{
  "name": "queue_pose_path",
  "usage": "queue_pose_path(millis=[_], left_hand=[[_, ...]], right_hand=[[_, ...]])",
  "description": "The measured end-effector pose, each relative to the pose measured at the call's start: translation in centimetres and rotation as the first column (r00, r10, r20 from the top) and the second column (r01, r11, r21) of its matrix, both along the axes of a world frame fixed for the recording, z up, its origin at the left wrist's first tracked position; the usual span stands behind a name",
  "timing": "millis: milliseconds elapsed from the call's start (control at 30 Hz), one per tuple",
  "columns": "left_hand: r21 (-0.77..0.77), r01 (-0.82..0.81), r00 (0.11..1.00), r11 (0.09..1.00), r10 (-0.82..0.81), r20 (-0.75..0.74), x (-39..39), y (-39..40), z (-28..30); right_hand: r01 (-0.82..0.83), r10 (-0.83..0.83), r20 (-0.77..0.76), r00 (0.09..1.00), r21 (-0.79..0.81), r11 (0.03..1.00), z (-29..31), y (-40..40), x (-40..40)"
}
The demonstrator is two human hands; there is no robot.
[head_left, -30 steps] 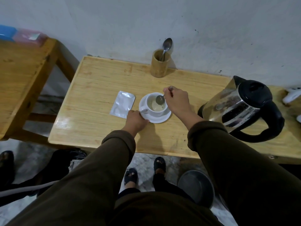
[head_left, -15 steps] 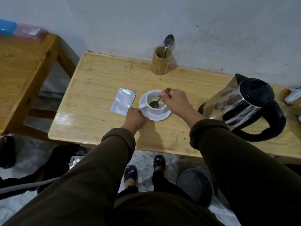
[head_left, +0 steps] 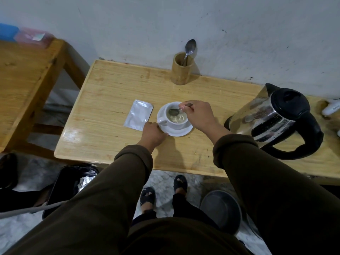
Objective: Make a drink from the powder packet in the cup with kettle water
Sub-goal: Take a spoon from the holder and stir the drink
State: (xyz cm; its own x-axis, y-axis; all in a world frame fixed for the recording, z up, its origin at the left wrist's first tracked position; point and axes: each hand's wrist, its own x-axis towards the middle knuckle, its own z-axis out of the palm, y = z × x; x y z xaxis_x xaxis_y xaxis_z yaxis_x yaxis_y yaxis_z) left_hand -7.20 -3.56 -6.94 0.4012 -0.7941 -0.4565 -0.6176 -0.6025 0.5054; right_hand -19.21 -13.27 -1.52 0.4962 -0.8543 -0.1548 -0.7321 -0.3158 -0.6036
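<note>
A white cup (head_left: 177, 124) stands on a white saucer (head_left: 181, 132) in the middle of the wooden table (head_left: 114, 92); pale, lumpy powder mix lies inside it. My right hand (head_left: 197, 115) pinches a metal spoon (head_left: 174, 112) whose bowl hangs over the cup's far side. My left hand (head_left: 152, 133) grips the saucer's near-left rim beside the cup handle. A silver powder packet (head_left: 138, 115) lies flat just left of the saucer. The steel kettle (head_left: 276, 118) with black lid and handle stands to the right.
A bamboo holder (head_left: 181, 70) with a second spoon (head_left: 189, 48) stands at the back by the wall. Another wooden table (head_left: 24, 80) is on the left. Below the table's edge are a dark bin (head_left: 222, 210), a black bag (head_left: 73, 181) and my feet.
The spoon's bowl dipped into the cup half a second ago and has now come up toward the cup's far-left rim. My left hand has stayed on the saucer.
</note>
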Motion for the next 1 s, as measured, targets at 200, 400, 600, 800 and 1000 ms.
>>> queue_pose_path(millis=[200, 400, 600, 800, 1000], left_hand=[[0.002, 0.007, 1.000, 1.000, -0.007, 0.010, 0.0, 0.0, 0.0], [-0.004, 0.019, 1.000, 1.000, -0.019, 0.013, 0.0, 0.0, 0.2], [0.015, 0.056, 0.998, 0.998, -0.057, 0.039, 0.2, -0.1, 0.1], [-0.007, 0.012, 1.000, 1.000, -0.012, -0.002, 0.2, -0.2, -0.2], [-0.017, -0.013, 1.000, 1.000, 0.012, -0.022, 0.4, -0.2, -0.6]], right_hand=[[0.004, -0.003, -0.047, 0.999, 0.021, 1.000, 0.1, -0.5, 0.1], [0.048, -0.050, -0.045, 0.998, -0.040, 0.998, -0.1, -1.0, -0.3], [0.016, -0.016, -0.003, 1.000, 0.011, 1.000, 0.0, -0.5, 0.0], [-0.033, 0.034, -0.020, 0.999, 0.045, 0.998, 0.4, -0.8, 0.0], [0.016, -0.017, -0.053, 0.998, -0.030, 0.999, 0.2, -1.5, 0.1]])
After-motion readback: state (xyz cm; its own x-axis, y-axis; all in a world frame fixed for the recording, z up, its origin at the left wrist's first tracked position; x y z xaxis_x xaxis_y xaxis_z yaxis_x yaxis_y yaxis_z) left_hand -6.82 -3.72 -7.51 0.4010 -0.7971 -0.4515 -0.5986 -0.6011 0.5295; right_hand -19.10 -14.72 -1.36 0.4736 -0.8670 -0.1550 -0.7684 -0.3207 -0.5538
